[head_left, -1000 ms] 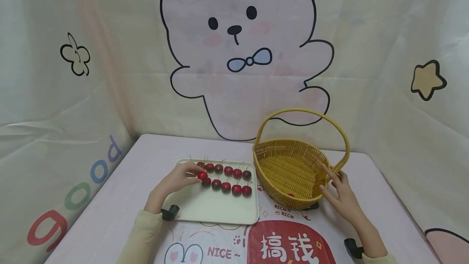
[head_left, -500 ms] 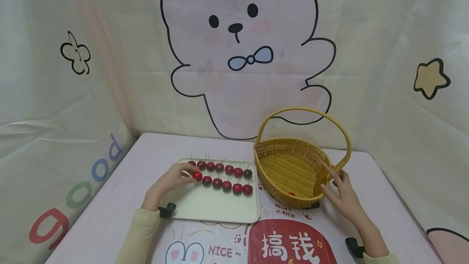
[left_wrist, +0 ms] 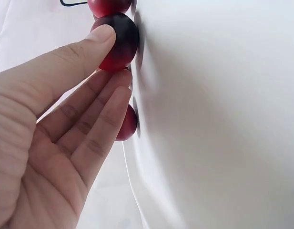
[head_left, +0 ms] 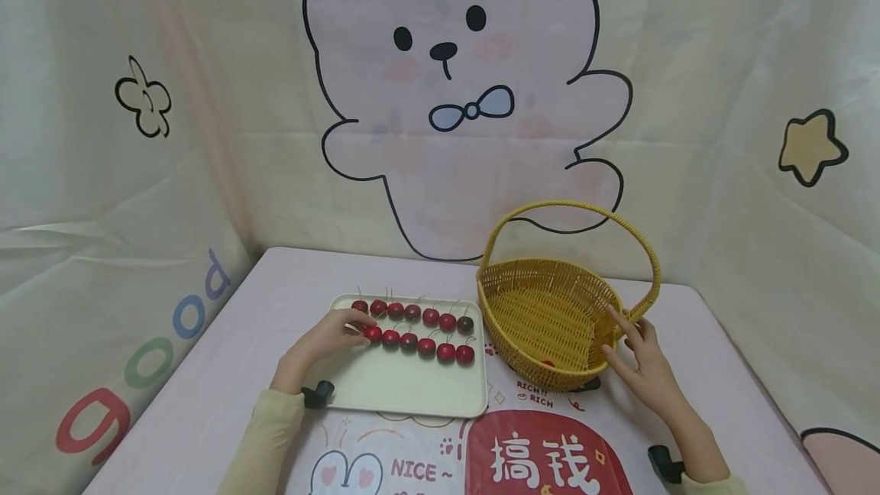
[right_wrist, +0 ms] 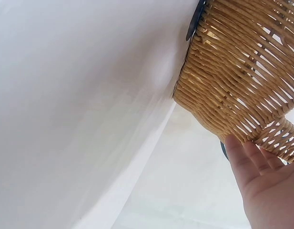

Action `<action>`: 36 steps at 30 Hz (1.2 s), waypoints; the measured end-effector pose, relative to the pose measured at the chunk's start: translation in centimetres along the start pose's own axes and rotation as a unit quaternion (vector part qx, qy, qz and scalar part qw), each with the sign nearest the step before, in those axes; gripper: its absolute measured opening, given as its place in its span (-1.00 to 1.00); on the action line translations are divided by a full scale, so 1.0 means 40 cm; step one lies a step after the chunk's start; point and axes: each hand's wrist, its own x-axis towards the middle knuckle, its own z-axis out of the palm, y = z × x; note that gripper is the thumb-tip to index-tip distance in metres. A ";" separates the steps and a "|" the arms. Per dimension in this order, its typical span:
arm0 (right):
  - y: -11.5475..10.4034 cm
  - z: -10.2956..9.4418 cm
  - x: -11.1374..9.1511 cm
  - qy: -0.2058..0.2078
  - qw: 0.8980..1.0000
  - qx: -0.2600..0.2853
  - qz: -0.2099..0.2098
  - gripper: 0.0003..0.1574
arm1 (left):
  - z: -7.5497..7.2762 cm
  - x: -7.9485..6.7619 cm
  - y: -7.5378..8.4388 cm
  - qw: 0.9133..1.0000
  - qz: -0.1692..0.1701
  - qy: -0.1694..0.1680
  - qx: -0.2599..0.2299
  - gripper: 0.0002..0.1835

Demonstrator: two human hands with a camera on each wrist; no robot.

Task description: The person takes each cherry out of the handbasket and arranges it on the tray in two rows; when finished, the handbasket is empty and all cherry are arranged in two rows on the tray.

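At the left end of the front row of cherries, my left hand [head_left: 332, 333] pinches a red cherry [head_left: 373, 335] between thumb and fingertips. In the left wrist view the thumb presses on the dark-topped cherry [left_wrist: 120, 42], with the fingers beneath it. Two rows of cherries lie on the cream tray [head_left: 406, 396]. To the right stands a yellow woven basket [head_left: 543, 312] with a tall handle. My right hand [head_left: 646, 369] holds its right rim, thumb and index over the edge. The right wrist view shows other fingers against the outer weave.
A small red thing [head_left: 548, 363] shows inside the basket near its front wall. The tray rests on a table [head_left: 302, 273] covered by a printed cloth. Patterned curtains [head_left: 275, 174] rise at the back and both sides.
My left hand has moved left with the cherry, then slightly down to the front row's end. The back row's leftmost cherry has come into sight. My right hand stays on the basket.
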 end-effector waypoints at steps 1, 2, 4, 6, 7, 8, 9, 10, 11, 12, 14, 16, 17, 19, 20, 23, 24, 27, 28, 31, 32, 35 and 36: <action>-0.001 0.000 0.000 0.000 1.000 0.002 0.001 -0.11 | 0.000 0.000 -0.001 1.000 0.000 -0.001 0.002 -0.70; -0.002 0.000 0.000 0.000 1.000 0.003 0.001 -0.11 | 0.000 0.000 -0.001 1.000 -0.002 -0.001 0.002 -0.70; -0.003 -0.001 0.000 -0.001 1.000 0.004 0.003 -0.11 | 0.000 0.000 -0.002 1.000 -0.004 -0.002 0.004 -0.69; -0.004 -0.001 0.000 -0.001 1.000 0.005 0.004 -0.11 | 0.000 0.000 -0.002 1.000 -0.008 -0.003 0.005 -0.68; -0.004 -0.001 0.000 -0.001 1.000 0.005 0.004 -0.11 | 0.000 0.000 -0.002 1.000 -0.010 -0.003 0.006 -0.68; -0.004 -0.001 0.000 -0.001 1.000 0.004 0.004 -0.10 | -0.001 0.000 -0.002 1.000 -0.010 -0.003 0.006 -0.68; -0.004 -0.001 0.000 -0.001 1.000 0.004 0.004 -0.10 | -0.001 0.000 -0.001 1.000 -0.010 -0.002 0.009 -0.67; -0.004 -0.001 0.001 -0.001 1.000 0.004 0.004 -0.10 | -0.002 0.000 0.001 1.000 -0.008 -0.002 0.013 -0.67; -0.005 -0.001 0.001 -0.001 1.000 0.005 0.005 -0.11 | -0.002 -0.001 0.002 1.000 -0.007 -0.001 0.018 -0.67; -0.005 -0.001 0.002 -0.002 1.000 0.006 0.005 -0.11 | -0.003 -0.002 0.004 1.000 -0.004 0.002 0.024 -0.67; -0.007 -0.001 0.002 -0.003 1.000 0.007 0.006 -0.11 | -0.005 -0.003 0.008 0.999 0.003 0.004 0.035 -0.67; -0.007 -0.001 0.001 -0.004 1.000 0.007 0.007 -0.11 | -0.005 -0.002 0.015 0.999 0.010 0.008 0.045 -0.68; -0.007 -0.002 0.001 -0.003 1.000 0.007 0.007 -0.11 | -0.006 -0.002 0.020 0.999 0.012 0.010 0.048 -0.68; -0.006 -0.002 0.000 -0.003 1.000 0.008 0.006 -0.11 | -0.007 -0.001 0.031 0.999 0.017 0.013 0.050 -0.69; -0.005 -0.002 -0.001 -0.002 1.000 0.007 0.006 -0.11 | -0.006 -0.001 0.038 0.998 0.020 0.015 0.053 -0.69; -0.004 -0.002 -0.003 -0.001 1.000 0.006 0.005 -0.10 | -0.005 0.002 0.058 0.998 0.034 0.021 0.057 -0.69; -0.003 -0.002 -0.003 -0.002 1.000 0.006 0.005 -0.10 | -0.004 0.003 0.064 0.997 0.040 0.024 0.058 -0.69; -0.003 -0.002 -0.004 -0.001 1.000 0.005 0.006 -0.09 | 0.001 0.006 0.083 0.996 0.055 0.035 0.069 -0.69; -0.003 -0.002 -0.004 -0.001 1.000 0.004 0.006 -0.09 | 0.003 0.007 0.089 0.995 0.058 0.039 0.071 -0.69; -0.003 -0.002 -0.004 -0.001 1.000 0.003 0.006 -0.09 | 0.011 0.014 0.106 0.994 0.064 0.049 0.071 -0.68; -0.004 -0.002 -0.004 -0.002 1.000 0.004 0.007 -0.09 | 0.014 0.016 0.111 0.994 0.067 0.051 0.070 -0.67; -0.005 -0.002 -0.003 -0.003 1.000 0.007 0.007 -0.09 | 0.027 0.025 0.127 0.994 0.071 0.055 0.056 -0.67; -0.005 -0.002 -0.003 -0.003 1.000 0.008 0.007 -0.09 | 0.032 0.027 0.131 0.994 0.072 0.056 0.053 -0.66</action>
